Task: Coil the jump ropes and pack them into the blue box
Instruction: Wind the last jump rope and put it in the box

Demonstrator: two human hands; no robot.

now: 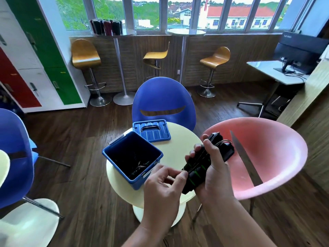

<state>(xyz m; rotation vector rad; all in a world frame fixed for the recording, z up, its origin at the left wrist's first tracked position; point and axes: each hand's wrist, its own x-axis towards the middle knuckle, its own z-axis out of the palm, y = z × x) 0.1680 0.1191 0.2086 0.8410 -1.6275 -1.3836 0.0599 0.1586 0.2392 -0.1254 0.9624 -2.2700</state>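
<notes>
The right hand [214, 168] is wrapped around a bundled jump rope with thick black handles marked by green stripes [195, 172]. Its fingers are curled over the far side and the thumb lies along the top, so the two handles are held side by side, tilted up and away from the person. Thin wire-like cable is looped over the handles. The left hand [160, 182] meets the near end of the bundle, thumb and forefinger pinched together on the cable where it crosses the grips, with the other fingers loosely curled.

The bundle is held in the air above the near right part of the round cream-coloured worktop [179, 138] — to the right of the open blue plastic box [137, 183] and not touching it. The box stands on the left part of the worktop with its near corner over the edge. In its dark bottom lies another coiled rope with dark handles [140, 166], only partly visible. The blue lid with a grey carrying handle [153, 134] lies flat on the worktop just behind the box.

A pink shell-shaped plastic chair [267, 148] stands to the right of the worktop — a blue one [163, 98] behind it.
</notes>
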